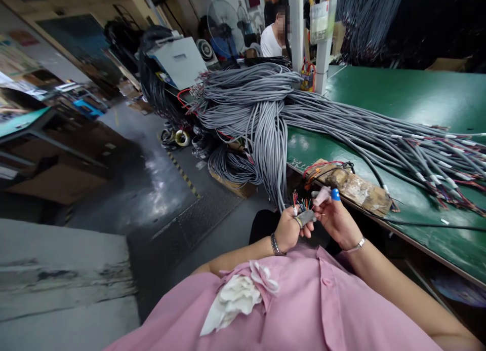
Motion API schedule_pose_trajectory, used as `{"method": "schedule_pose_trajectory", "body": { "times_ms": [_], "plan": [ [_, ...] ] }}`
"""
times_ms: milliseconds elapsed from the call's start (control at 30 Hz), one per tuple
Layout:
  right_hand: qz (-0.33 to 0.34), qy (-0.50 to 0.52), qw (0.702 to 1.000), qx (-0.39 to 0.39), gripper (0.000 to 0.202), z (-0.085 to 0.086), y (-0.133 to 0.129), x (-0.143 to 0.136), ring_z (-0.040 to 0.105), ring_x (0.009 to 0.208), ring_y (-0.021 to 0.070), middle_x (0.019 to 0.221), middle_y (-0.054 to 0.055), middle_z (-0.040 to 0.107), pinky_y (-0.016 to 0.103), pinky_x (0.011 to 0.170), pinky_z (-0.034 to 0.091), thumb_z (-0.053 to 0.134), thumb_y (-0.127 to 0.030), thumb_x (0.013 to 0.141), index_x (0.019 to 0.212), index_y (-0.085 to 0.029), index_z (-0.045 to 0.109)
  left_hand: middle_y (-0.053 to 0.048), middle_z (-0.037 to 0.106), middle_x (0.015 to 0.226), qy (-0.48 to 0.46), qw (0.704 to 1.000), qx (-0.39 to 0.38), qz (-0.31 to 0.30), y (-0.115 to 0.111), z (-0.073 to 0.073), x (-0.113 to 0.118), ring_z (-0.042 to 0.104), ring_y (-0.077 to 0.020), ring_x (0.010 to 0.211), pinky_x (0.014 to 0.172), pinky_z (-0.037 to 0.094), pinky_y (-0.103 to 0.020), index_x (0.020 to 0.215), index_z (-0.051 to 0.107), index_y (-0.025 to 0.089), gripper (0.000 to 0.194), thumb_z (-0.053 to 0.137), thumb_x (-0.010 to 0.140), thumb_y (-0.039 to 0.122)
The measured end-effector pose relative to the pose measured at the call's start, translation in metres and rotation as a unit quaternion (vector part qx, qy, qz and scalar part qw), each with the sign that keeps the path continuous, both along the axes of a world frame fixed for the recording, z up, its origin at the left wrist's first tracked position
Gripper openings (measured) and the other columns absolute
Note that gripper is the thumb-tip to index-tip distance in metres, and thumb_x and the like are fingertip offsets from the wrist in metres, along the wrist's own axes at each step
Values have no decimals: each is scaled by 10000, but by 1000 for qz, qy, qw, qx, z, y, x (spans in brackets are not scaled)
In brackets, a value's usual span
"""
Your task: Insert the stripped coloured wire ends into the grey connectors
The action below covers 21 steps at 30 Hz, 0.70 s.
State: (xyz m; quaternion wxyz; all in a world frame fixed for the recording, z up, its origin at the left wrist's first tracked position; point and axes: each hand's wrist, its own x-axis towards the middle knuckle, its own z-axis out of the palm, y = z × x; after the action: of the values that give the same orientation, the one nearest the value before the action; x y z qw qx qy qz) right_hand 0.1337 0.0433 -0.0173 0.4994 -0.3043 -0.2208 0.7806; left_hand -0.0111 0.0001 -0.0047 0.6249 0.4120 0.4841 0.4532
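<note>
Clasping cables (279,184) in our left fingers (306,230) beside the tabletop (398,95), we have our right fingers (321,209) at the wires (307,204), grip unclear; a hard tug could snap them, crowding could mix them.

The lone camera looks forward and steeply down from the head, hands near, workshop beyond.

pink shirt (292,295) with white ruffle (233,298); dark bracelet (276,244) behind left grip (287,229); silvery band (356,245) behind right grip (339,223), blue thumb wrap (335,194) on it.
</note>
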Motion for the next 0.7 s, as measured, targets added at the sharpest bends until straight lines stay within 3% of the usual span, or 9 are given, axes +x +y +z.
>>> {"method": "schedule_pose_trajectory", "body": {
  "times_ms": [200, 333, 500, 600, 700],
  "plan": [
    [0, -33, 999, -29, 395, -8, -4, 14, 561, 657, 130, 811, 36, 647, 236, 580, 481, 601, -589, 779, 793, -201, 676, -26, 605, 542, 33, 999, -4, -13, -1, -16, -8, 543, -91, 414, 399, 321, -188, 655, 586, 122, 415, 612, 767, 521],
    [-15, -123, 992, 9, 318, -20, -9, 28, 561, 653, 134, 836, 47, 656, 248, 581, 486, 649, -507, 780, 834, -195, 685, -72, 686, 790, 11, 998, 24, -60, 5, -29, -3, 640, -139, 716, 642, 461, -228, 859, 635, 120, 431, 693, 707, 519],
    [-32, -228, 972, 53, 244, -28, -19, 46, 564, 665, 125, 848, 43, 663, 243, 605, 479, 701, -408, 765, 880, -194, 687, -95, 678, 951, -11, 988, 65, -142, 5, -29, 4, 618, -172, 893, 822, 457, -277, 939, 664, 129, 444, 683, 724, 518],
    [-19, -279, 955, 99, 255, -24, -27, 50, 554, 660, 122, 844, 42, 663, 239, 596, 459, 681, -395, 786, 946, -196, 693, -99, 676, 927, -3, 984, 76, -161, 2, -26, 3, 619, -170, 872, 803, 464, -274, 916, 662, 127, 422, 654, 755, 516],
    [19, -304, 940, 153, 245, -11, -38, 47, 546, 652, 128, 815, 33, 663, 244, 590, 451, 687, -360, 786, 978, -207, 697, -83, 670, 825, 0, 982, 48, -181, -3, -26, 1, 609, -132, 667, 645, 475, -252, 890, 637, 124, 410, 656, 753, 510]
  ]
}}
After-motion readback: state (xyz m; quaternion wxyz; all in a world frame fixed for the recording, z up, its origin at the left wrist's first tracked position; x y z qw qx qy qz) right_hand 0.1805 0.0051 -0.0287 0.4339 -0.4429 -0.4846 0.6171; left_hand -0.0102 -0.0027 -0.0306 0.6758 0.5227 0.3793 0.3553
